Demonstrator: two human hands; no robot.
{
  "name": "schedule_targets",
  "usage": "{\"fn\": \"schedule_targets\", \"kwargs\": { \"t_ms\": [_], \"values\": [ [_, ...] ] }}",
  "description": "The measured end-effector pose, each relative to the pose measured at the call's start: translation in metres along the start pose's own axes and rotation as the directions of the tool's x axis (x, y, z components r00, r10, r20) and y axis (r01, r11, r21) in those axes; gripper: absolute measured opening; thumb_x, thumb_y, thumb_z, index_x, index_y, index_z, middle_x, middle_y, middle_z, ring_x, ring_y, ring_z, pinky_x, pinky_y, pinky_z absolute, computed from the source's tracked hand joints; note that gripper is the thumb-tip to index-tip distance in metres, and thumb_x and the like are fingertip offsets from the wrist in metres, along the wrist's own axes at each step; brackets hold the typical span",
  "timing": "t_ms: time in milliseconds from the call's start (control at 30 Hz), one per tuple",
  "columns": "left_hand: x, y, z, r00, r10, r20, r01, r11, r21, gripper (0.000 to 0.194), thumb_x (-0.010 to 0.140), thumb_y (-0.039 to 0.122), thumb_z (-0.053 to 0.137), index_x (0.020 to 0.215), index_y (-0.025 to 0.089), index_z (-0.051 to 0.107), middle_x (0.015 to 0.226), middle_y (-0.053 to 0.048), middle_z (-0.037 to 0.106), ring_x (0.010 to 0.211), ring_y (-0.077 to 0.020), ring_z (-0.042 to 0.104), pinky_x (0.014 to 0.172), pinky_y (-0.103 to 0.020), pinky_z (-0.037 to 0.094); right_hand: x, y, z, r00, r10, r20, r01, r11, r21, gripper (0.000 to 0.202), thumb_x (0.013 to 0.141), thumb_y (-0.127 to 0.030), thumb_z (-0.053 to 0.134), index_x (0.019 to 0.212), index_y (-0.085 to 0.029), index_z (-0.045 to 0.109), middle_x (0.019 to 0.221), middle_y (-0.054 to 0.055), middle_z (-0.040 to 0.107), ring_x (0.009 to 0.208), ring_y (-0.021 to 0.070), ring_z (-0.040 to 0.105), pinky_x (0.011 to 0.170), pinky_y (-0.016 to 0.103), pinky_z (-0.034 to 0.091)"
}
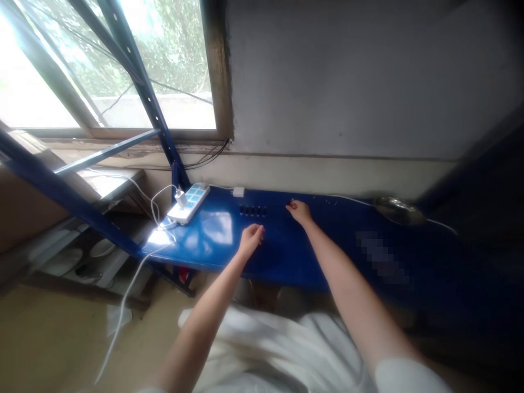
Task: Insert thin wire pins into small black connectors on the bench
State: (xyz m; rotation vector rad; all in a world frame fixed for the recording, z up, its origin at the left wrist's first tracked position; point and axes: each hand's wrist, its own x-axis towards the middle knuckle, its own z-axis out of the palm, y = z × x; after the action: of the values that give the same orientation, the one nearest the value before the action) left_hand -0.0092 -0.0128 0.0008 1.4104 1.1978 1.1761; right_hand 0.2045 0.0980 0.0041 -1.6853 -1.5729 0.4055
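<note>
My left hand [250, 240] hovers over the blue table [282, 256], fingers curled together; anything between them is too small to make out. Just beyond it stands a short row of several small dark pieces [252, 211]. Farther right, my right hand [301, 212] is at the table surface near the back edge, thumb and fingers pinched together. Whatever this pinch may hold cannot be told at this size. To the right of that hand lie several tiny light-coloured slivers [328, 202].
A white power strip [189, 204] with a plugged-in charger [180, 197] sits at the table's left end, its cable hanging down. A small white block [238, 191] lies at the back edge. A shiny metal dish [400, 210] stands right. Blue rack posts [149, 98] rise left.
</note>
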Motion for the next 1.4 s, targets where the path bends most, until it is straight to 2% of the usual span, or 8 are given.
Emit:
{"fn": "schedule_targets", "kwargs": {
  "t_ms": [433,700,867,1033,1167,1300,1400],
  "values": [
    [-0.003,0.001,0.0,1.0,-0.012,-0.029,0.012,1.0,-0.015,0.035,0.08,0.046,0.049,0.072,0.014,0.057,0.054,0.003,0.051,0.042,-0.0056,0.045,0.044,-0.017,0.036,0.009,0.01,0.019,0.996,0.081,-0.024,-0.083,0.986,-0.143,0.011,0.073,-0.025,0.059,0.075,-0.015,0.064,0.078,0.007,0.068,0.069,0.0158,0.059,0.062,0.024,0.04],
    [-0.004,0.003,-0.001,1.0,-0.022,-0.016,0.022,1.0,0.005,0.034,0.079,0.046,0.049,0.072,0.014,0.058,0.053,0.003,0.051,0.043,-0.0057,0.046,0.044,-0.018,0.036,0.016,0.013,0.017,0.988,0.116,0.1,-0.095,0.976,-0.198,0.014,0.075,-0.023,0.06,0.084,-0.013,0.065,0.087,0.01,0.068,0.08,0.0177,0.062,0.072,0.026,0.045],
    [-0.003,0.0,-0.001,1.0,-0.015,-0.009,0.015,1.0,0.02,0.035,0.079,0.047,0.048,0.072,0.014,0.058,0.054,0.003,0.051,0.043,-0.0062,0.046,0.044,-0.018,0.037,0.02,0.021,0.013,0.983,0.127,0.135,-0.096,0.973,-0.212,0.015,0.075,-0.014,0.056,0.087,-0.013,0.065,0.095,0.011,0.068,0.087,0.0173,0.063,0.079,0.026,0.045],
    [-0.002,-0.003,0.0,1.0,-0.01,-0.006,0.011,0.999,0.045,0.034,0.08,0.047,0.048,0.073,0.014,0.058,0.054,0.002,0.052,0.044,-0.0065,0.047,0.044,-0.018,0.037,0.02,0.021,0.014,0.98,0.162,0.12,-0.132,0.966,-0.223,0.015,0.073,-0.013,0.056,0.085,-0.012,0.066,0.091,0.011,0.068,0.084,0.0178,0.063,0.077,0.027,0.046],
    [-0.003,-0.001,0.0,1.0,-0.008,-0.005,0.009,0.998,0.068,0.034,0.08,0.047,0.047,0.072,0.015,0.057,0.054,0.002,0.052,0.044,-0.0066,0.047,0.044,-0.018,0.037,0.02,0.019,0.01,0.97,0.204,0.132,-0.172,0.96,-0.221,0.012,0.066,-0.017,0.065,0.077,-0.012,0.066,0.081,0.01,0.068,0.078,0.0197,0.064,0.07,0.027,0.047],
    [-0.003,-0.001,0.0,1.0,0.008,-0.006,-0.007,0.997,0.082,0.035,0.08,0.047,0.047,0.073,0.015,0.057,0.055,0.002,0.052,0.044,-0.0071,0.047,0.045,-0.019,0.038,0.009,0.018,0.002,0.971,0.234,0.045,-0.226,0.964,-0.141,0.013,0.06,-0.015,0.066,0.073,-0.014,0.066,0.074,0.007,0.068,0.072,0.0196,0.064,0.066,0.026,0.047],
    [-0.003,-0.001,0.0,1.0,0.016,-0.009,-0.015,0.996,0.093,0.035,0.08,0.047,0.046,0.073,0.014,0.057,0.055,0.002,0.052,0.044,-0.0072,0.047,0.045,-0.019,0.038,-0.011,0.011,0.001,0.979,0.199,-0.053,-0.203,0.974,-0.098,0.015,0.068,-0.016,0.059,0.081,-0.014,0.066,0.081,0.009,0.069,0.077,0.0193,0.065,0.071,0.027,0.048]
  ]
}}
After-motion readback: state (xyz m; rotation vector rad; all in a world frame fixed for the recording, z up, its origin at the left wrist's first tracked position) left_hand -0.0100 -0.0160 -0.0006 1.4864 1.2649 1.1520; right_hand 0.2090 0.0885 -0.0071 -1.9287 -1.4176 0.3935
